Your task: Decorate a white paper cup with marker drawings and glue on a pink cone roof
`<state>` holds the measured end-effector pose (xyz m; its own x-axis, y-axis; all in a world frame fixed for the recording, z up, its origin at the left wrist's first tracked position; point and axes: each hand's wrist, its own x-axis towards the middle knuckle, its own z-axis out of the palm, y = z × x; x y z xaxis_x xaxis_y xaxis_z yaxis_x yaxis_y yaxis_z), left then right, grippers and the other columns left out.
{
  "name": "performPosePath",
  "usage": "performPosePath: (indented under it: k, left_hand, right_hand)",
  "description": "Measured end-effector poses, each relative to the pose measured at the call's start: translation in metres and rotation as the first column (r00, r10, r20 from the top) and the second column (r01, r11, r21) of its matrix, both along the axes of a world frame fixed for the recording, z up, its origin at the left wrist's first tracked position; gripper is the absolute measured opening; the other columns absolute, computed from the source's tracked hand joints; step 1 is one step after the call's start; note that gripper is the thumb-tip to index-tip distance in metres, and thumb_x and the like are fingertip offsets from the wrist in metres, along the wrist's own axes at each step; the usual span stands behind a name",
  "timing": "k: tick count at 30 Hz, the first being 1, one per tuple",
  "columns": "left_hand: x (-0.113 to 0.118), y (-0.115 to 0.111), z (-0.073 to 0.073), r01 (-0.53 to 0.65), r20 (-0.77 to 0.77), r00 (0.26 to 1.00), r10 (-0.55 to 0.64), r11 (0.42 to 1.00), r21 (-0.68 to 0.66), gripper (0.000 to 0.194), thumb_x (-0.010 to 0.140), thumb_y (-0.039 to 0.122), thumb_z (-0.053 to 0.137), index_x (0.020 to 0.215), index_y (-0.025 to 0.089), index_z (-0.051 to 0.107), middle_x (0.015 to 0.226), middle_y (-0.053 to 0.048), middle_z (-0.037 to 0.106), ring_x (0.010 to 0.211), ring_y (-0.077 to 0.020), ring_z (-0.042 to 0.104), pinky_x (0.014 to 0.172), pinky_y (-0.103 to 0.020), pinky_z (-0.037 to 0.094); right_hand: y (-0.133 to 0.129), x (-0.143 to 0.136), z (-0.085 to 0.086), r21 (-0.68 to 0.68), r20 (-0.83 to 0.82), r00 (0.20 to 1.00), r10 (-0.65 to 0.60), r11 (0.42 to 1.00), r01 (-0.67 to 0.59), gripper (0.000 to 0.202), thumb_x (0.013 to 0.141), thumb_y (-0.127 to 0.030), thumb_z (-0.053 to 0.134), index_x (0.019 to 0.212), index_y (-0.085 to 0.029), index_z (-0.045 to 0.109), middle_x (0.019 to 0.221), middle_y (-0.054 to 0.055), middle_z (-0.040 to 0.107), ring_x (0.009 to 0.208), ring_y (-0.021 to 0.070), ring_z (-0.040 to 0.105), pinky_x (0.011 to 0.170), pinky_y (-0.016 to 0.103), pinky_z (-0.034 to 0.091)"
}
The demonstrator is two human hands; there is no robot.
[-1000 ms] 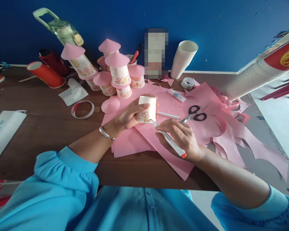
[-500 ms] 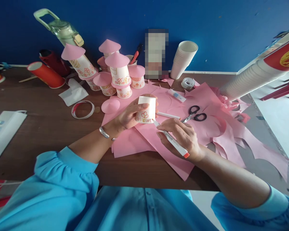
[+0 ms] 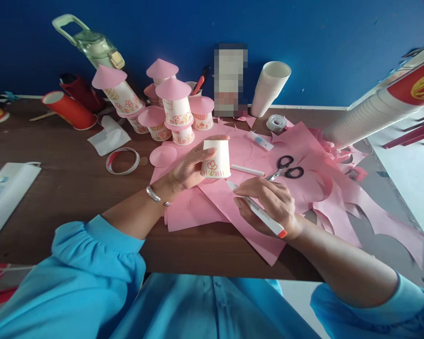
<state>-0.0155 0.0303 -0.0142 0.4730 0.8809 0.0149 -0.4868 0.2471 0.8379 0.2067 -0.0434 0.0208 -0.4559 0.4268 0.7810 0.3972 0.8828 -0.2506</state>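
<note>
White paper forms the cup (image 3: 216, 162) that our left hand (image 3: 192, 165) grips, thumb across its front, wide rim downward, above pink sheets (image 3: 205, 212). Our right hand (image 3: 270, 200) pinches a marker (image 3: 263, 215), its tip just beside that rim; we cannot tell whether the two touch.

Beyond our fingers, a second marker (image 3: 248, 170) and black-handled scissors (image 3: 293, 172) lie on the pink sheets. These overlap across the middle of our brown table (image 3: 74, 202), leaving a strip of wood along its near edge and a wider stretch to the left, between the tape ring (image 3: 123, 161) and a white power strip (image 3: 10, 202). To the right, pink offcuts (image 3: 339, 216) spread onto a grey surface (image 3: 392, 188).

Farther back, we see decorated cups (image 3: 176, 110) under pink cone roofs. Behind them, a white holder (image 3: 198, 91) contains a red-and-black tool (image 3: 199, 84). A nested stack of cups (image 3: 266, 94) stands beside the blue wall (image 3: 314, 52), which closes off the back edge.
</note>
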Motion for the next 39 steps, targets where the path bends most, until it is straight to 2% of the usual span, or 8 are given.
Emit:
performPosePath:
  k: [3, 7, 16, 19, 23, 28, 33, 39]
  left_hand:
    - [0.004, 0.000, 0.007, -0.018, 0.031, 0.999, 0.020, 0.998, -0.064, 0.053, 0.086, 0.041, 0.079, 0.135, 0.021, 0.070, 0.118, -0.009, 0.077, 0.105, -0.0248, 0.072, 0.091, -0.037, 0.060]
    - [0.006, -0.001, 0.013, -0.027, 0.043, 0.998, 0.034, 0.989, -0.147, 0.055, 0.086, 0.040, 0.069, 0.136, 0.016, 0.069, 0.127, -0.015, 0.078, 0.120, -0.0350, 0.073, 0.105, -0.051, 0.057]
    - [0.006, 0.000, 0.011, -0.044, 0.032, 0.998, 0.050, 0.985, -0.170, 0.050, 0.085, 0.043, 0.072, 0.126, 0.014, 0.071, 0.121, -0.015, 0.080, 0.107, -0.0338, 0.077, 0.096, -0.050, 0.061]
    - [0.006, 0.000, 0.010, -0.033, 0.020, 0.999, 0.036, 0.988, -0.151, 0.051, 0.087, 0.047, 0.074, 0.127, 0.016, 0.070, 0.119, -0.015, 0.080, 0.103, -0.0326, 0.077, 0.086, -0.045, 0.062]
    - [0.007, -0.002, 0.009, -0.024, -0.030, 0.999, 0.022, 0.998, -0.066, 0.068, 0.081, 0.056, 0.087, 0.134, 0.019, 0.068, 0.117, -0.013, 0.077, 0.098, -0.0290, 0.076, 0.076, -0.038, 0.059]
    - [0.007, -0.004, 0.008, -0.006, -0.069, 0.998, 0.006, 1.000, 0.000, 0.065, 0.083, 0.055, 0.085, 0.137, 0.022, 0.068, 0.121, -0.011, 0.075, 0.106, -0.0281, 0.073, 0.079, -0.036, 0.058]
    - [0.002, -0.004, 0.003, 0.058, -0.099, 0.994, -0.053, 0.997, 0.046, 0.065, 0.091, 0.049, 0.078, 0.150, 0.028, 0.059, 0.134, -0.010, 0.071, 0.110, -0.0270, 0.071, 0.079, -0.035, 0.056]
    - [0.002, -0.005, 0.003, 0.080, -0.117, 0.991, -0.069, 0.992, 0.094, 0.066, 0.090, 0.048, 0.079, 0.150, 0.031, 0.058, 0.140, -0.010, 0.068, 0.109, -0.0268, 0.069, 0.077, -0.035, 0.056]
  right_hand:
    - [0.000, 0.000, 0.000, 0.009, -0.016, 1.000, 0.012, 1.000, -0.011, 0.023, 0.095, -0.006, 0.066, 0.113, -0.020, 0.064, 0.083, 0.001, 0.074, 0.069, 0.0170, 0.074, 0.059, 0.028, 0.062]
    - [-0.001, -0.001, -0.002, 0.013, -0.019, 1.000, 0.022, 1.000, -0.022, 0.022, 0.095, -0.007, 0.065, 0.113, -0.019, 0.064, 0.084, 0.002, 0.074, 0.071, 0.0173, 0.075, 0.060, 0.028, 0.062]
    - [-0.001, 0.001, -0.005, -0.017, 0.010, 1.000, 0.007, 1.000, -0.007, 0.028, 0.096, -0.008, 0.065, 0.121, -0.021, 0.063, 0.090, 0.003, 0.076, 0.074, 0.0175, 0.076, 0.062, 0.028, 0.063]
    - [0.000, 0.001, -0.005, -0.006, 0.014, 1.000, -0.001, 1.000, 0.001, 0.029, 0.096, -0.008, 0.066, 0.122, -0.020, 0.063, 0.090, 0.003, 0.075, 0.076, 0.0183, 0.076, 0.064, 0.029, 0.063]
    - [0.000, 0.000, -0.005, 0.006, 0.013, 1.000, -0.003, 1.000, 0.003, 0.023, 0.098, -0.009, 0.065, 0.119, -0.020, 0.063, 0.089, 0.003, 0.074, 0.076, 0.0176, 0.075, 0.061, 0.028, 0.062]
    - [0.001, 0.000, -0.005, -0.002, 0.021, 1.000, -0.012, 1.000, 0.012, 0.022, 0.098, -0.010, 0.067, 0.118, -0.019, 0.065, 0.090, 0.004, 0.074, 0.077, 0.0184, 0.076, 0.063, 0.029, 0.063]
    - [0.001, 0.000, -0.004, -0.018, 0.041, 0.999, -0.023, 1.000, 0.024, 0.020, 0.099, -0.010, 0.067, 0.117, -0.019, 0.063, 0.090, 0.004, 0.074, 0.077, 0.0175, 0.075, 0.063, 0.028, 0.063]
    - [0.001, -0.001, -0.005, -0.043, 0.046, 0.998, -0.040, 0.998, 0.042, 0.018, 0.101, -0.012, 0.066, 0.116, -0.021, 0.063, 0.091, 0.003, 0.074, 0.078, 0.0167, 0.075, 0.064, 0.028, 0.063]
